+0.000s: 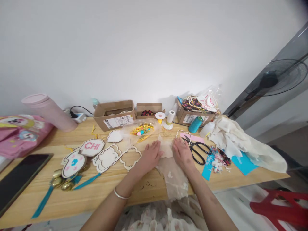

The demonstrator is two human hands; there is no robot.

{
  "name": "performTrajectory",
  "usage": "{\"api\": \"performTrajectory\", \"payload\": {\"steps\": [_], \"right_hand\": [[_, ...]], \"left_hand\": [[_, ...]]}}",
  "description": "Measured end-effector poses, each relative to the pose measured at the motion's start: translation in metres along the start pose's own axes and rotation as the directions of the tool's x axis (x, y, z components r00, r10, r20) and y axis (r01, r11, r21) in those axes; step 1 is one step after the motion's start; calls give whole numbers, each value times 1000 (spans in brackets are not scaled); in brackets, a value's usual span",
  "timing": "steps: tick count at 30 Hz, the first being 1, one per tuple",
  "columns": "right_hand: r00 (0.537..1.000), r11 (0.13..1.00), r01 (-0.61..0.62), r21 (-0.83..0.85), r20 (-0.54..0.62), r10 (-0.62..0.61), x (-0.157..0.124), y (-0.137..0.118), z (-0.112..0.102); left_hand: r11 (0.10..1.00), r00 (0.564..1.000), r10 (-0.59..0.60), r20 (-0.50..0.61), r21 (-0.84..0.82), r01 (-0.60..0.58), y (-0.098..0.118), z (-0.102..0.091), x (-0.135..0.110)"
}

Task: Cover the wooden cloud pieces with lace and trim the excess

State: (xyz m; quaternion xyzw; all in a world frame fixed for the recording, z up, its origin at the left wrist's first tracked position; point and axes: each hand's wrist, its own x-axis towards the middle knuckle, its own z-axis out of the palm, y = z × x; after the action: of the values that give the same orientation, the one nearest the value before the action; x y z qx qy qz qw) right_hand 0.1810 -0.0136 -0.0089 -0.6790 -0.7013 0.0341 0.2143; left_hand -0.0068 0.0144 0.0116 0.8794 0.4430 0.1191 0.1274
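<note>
A strip of sheer, pale fabric (173,179) lies across the middle of the table and hangs toward its front edge. On its left edge rests my left hand (151,155), palm down with fingers stretched out; a bangle circles that wrist. My right hand (182,153) lies flat on the fabric's right edge, fingers extended forward. Between the hands a pale cloud-shaped piece (166,149) shows on or under the cloth; which, I cannot tell. Black-handled scissors (198,154) lie just right of my right hand. Left of my left hand is a scalloped wooden frame (132,158).
Behind stand cardboard boxes (115,115), a teal thread cone (195,124) and a white spool (170,117). Embroidered ornaments (74,164), gold bells (68,185) and a phone (19,179) lie left. Teal felt (244,163), scraps and cream cloth (240,141) cover the right.
</note>
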Motion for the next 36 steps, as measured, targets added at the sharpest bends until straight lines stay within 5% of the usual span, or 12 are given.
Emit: {"api": "performTrajectory", "payload": {"steps": [4, 8, 12, 17, 25, 31, 36], "right_hand": [[995, 998, -17, 59, -96, 22, -12, -5, -22], [983, 989, 133, -57, 138, -124, -24, -22, -21], [940, 976, 194, -100, 305, -155, -31, -26, -7], [943, 982, 178, -62, 295, -152, -33, -15, -2], [974, 986, 139, -92, 194, -119, -13, -21, -23], [946, 974, 210, -85, 269, -181, 3, -23, 0], [947, 977, 197, -85, 274, -167, 0, -18, 10]], "left_hand": [[1000, 999, -7, -47, -28, 5, -2, -5, 0], [985, 988, 150, -23, 87, -147, 6, 12, -4], [968, 989, 149, -14, 207, -143, 10, 22, -8], [968, 993, 114, -41, 229, -102, 3, 20, -10], [968, 992, 111, -65, 231, -93, -1, 22, -11], [971, 997, 76, -31, 231, -67, 5, 21, -11], [959, 992, -61, -110, 268, 88, 1, 9, -17]]}}
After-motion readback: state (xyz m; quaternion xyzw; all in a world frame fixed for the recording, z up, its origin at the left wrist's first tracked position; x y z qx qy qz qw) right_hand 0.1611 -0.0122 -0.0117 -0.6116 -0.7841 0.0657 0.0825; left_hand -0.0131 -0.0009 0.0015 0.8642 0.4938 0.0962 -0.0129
